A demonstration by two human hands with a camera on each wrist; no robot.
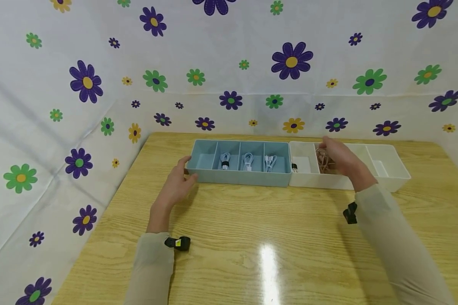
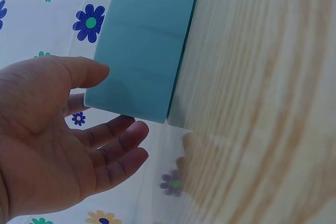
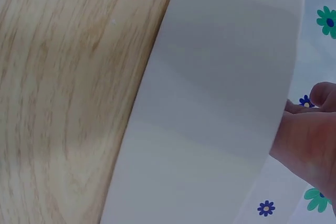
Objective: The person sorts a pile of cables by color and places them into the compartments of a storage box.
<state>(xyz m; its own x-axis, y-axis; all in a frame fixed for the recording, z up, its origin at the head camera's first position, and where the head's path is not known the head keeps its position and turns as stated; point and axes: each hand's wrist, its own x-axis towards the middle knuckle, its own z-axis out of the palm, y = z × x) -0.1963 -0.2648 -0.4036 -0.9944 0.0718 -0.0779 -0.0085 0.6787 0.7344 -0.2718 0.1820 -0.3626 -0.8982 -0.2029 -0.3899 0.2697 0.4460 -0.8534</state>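
A blue divided storage box (image 1: pixel 244 178) and a white divided storage box (image 1: pixel 316 181) stand end to end on the table. My left hand (image 1: pixel 175 185) holds the blue box's left front corner. In the left wrist view its thumb (image 2: pixel 90 73) lies on the front wall, with the fingers around the end. My right hand (image 1: pixel 341 157) reaches over the white box at a compartment holding a coiled brown cable (image 1: pixel 323 161). In the right wrist view the front wall hides part of this hand; whether it grips the cable I cannot tell.
Three blue compartments each hold a bundled light cable (image 1: pixel 225 161); the leftmost shows only its floor. A small light cable with a black tie (image 1: pixel 294 168) lies in the white box's left compartment. A flower-patterned cloth (image 1: pixel 213 55) hangs behind the wooden table (image 1: pixel 229 237).
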